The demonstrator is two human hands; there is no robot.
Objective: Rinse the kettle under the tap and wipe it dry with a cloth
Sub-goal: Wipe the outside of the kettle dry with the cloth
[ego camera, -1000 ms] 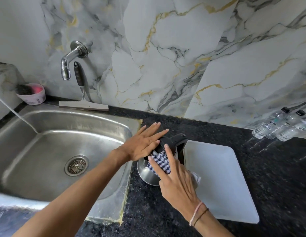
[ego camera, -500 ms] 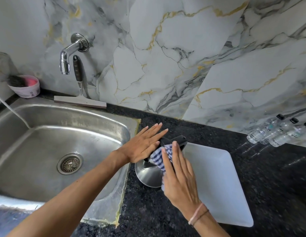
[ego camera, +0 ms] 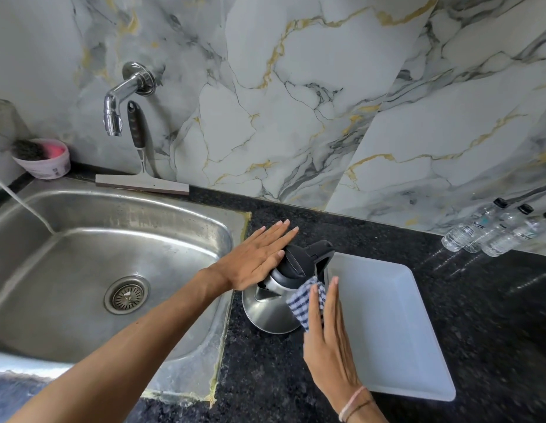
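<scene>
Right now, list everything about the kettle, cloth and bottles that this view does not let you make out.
Head view: right side of the kettle, hidden by the cloth and right hand.
Head view: part of the kettle top, under the left hand.
Head view: most of the cloth, behind the right hand.
Head view: print on the bottles, too small and blurred.

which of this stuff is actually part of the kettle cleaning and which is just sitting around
In use: kettle, checked cloth, tap, sink, left hand on the kettle, right hand pressing the cloth.

Lying about: squeegee, pink tub with scrubber, white tray, three water bottles.
</scene>
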